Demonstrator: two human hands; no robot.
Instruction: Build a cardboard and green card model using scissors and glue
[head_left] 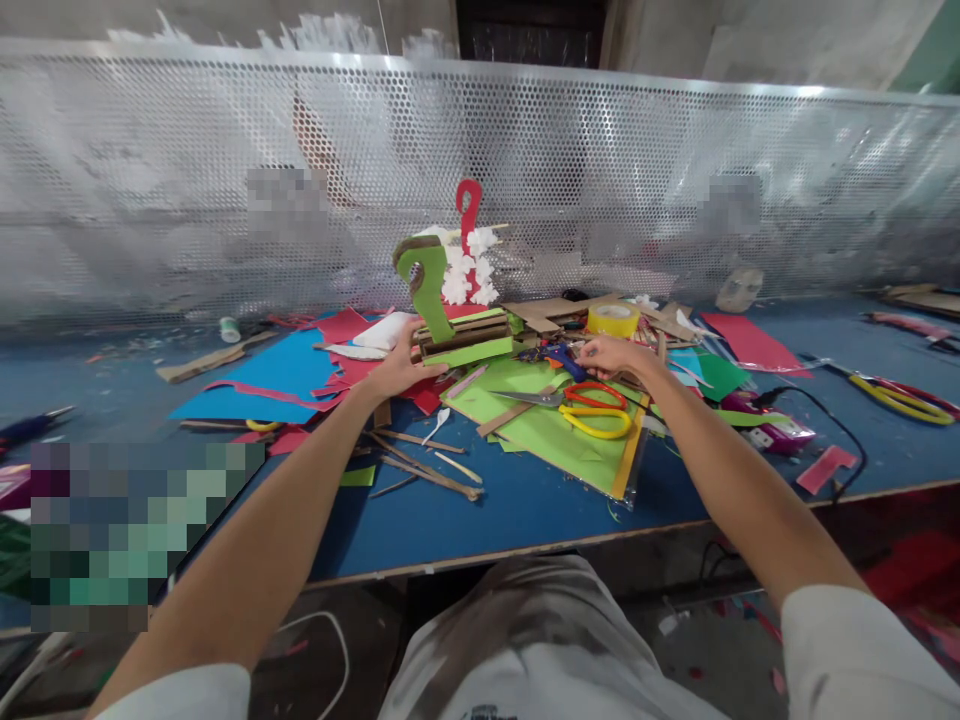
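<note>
My left hand (405,368) is wrapped round the near left end of a green cardboard piece (469,350), a box-like base with a curved, hook-shaped upright rising from it. To the right, my right hand (606,356) has its fingers closed at the handle of a blue glue gun (564,362), whose nozzle points left towards the base. Scissors (592,408) with red and yellow handles lie just below, on a plastic pack of green sheets (540,430). Behind the green piece stands a red hooked piece (469,205) dressed with white tufts (480,265).
A perforated metal screen (225,180) closes off the back of the blue table (420,540). Blue sheets (255,375), cardboard strips (427,465) and yellow tape (613,320) lie around. On the right are a purple power strip (772,425) with a black cable and more scissors (900,398).
</note>
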